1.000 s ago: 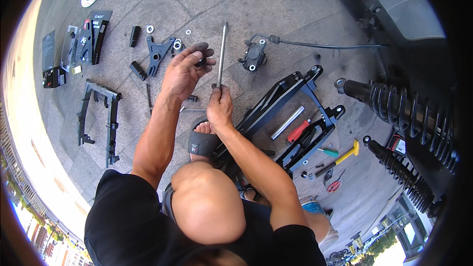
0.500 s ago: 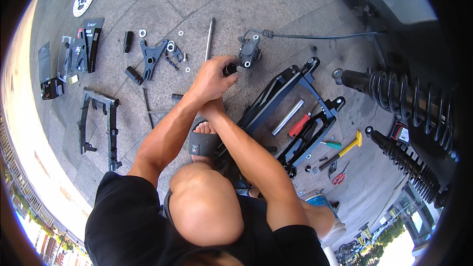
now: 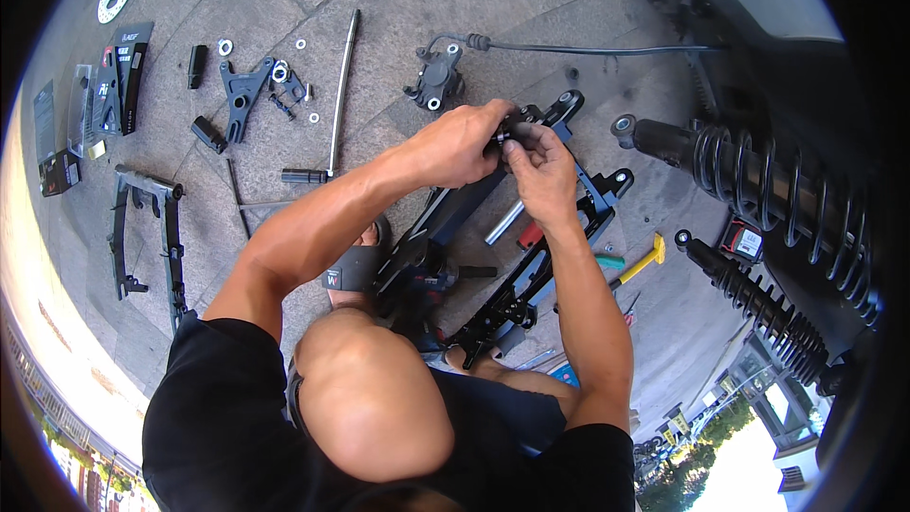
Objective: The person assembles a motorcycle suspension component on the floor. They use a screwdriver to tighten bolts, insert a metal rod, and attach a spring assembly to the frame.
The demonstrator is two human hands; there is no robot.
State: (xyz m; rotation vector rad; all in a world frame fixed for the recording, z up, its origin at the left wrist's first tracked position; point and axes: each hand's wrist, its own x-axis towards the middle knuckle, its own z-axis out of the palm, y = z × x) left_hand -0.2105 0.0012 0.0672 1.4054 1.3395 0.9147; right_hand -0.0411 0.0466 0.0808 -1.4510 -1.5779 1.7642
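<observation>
We pinch a small, dark, rounded part between the fingertips of our left hand and right hand, above the angular black metal frame. The smooth, slender steel rod, gripped in our right hand a second ago, now lies on rough stone paving; our hands have shifted rightward.
</observation>
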